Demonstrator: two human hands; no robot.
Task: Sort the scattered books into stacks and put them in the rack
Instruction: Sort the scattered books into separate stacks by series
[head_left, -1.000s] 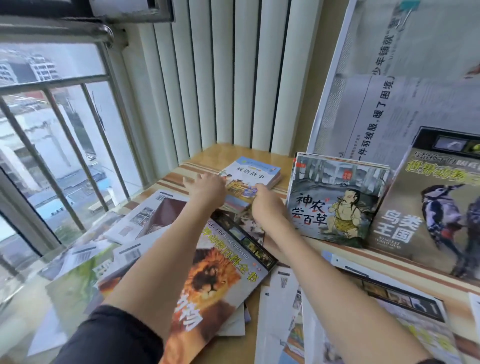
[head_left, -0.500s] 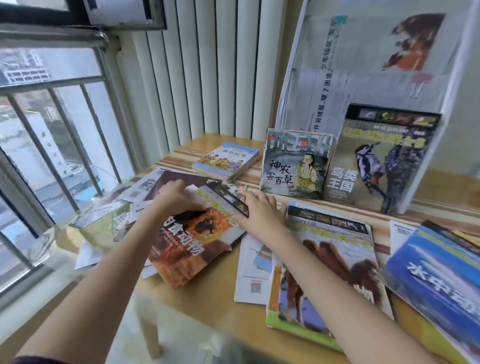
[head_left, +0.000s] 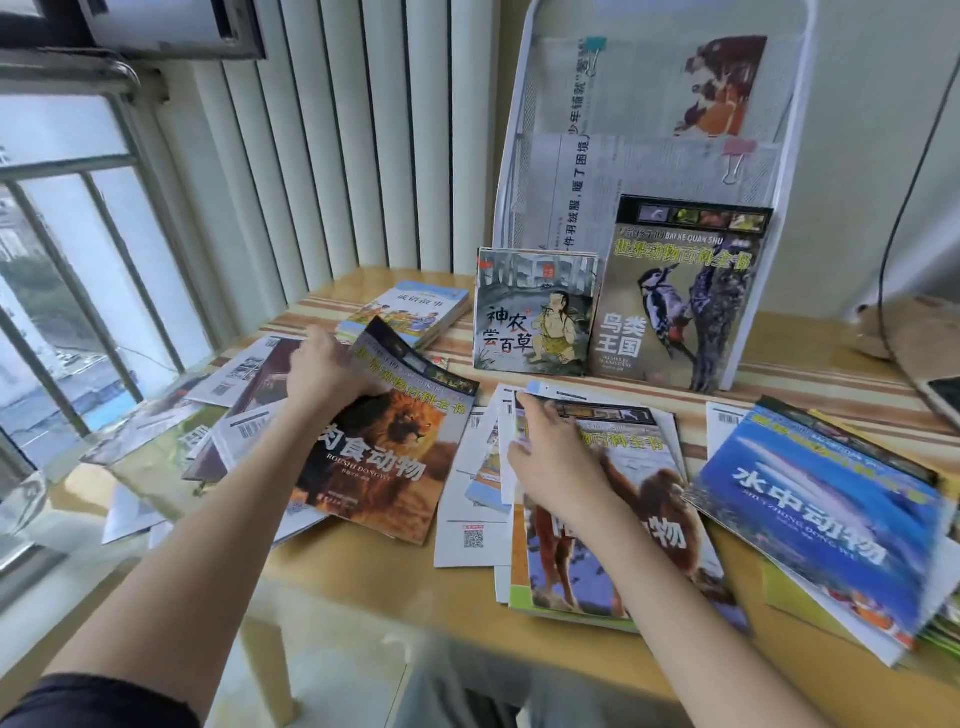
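Many books scattered on wooden table (head_left: 363, 566) by barred window (head_left: 78, 291), left hand (head_left: 324, 376) grip pinching lion book (head_left: 384, 447), right hand (head_left: 558, 457) spread

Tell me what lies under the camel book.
Under the camel book, pressed by the right hand, white sheets and a green-edged cover stick out; the rest is covered.

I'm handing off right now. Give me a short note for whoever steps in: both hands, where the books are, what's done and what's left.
Left hand: gripping the top left edge of the lion book, which is lifted at that end.
Right hand: flat on the camel book, holding nothing.
Done: woodpecker book and the ink-drawing book stand at the base of the white rack.
Left: lion, camel and blue water-animals book, the small stack at the back, and loose books on the table by the window remain unsorted.
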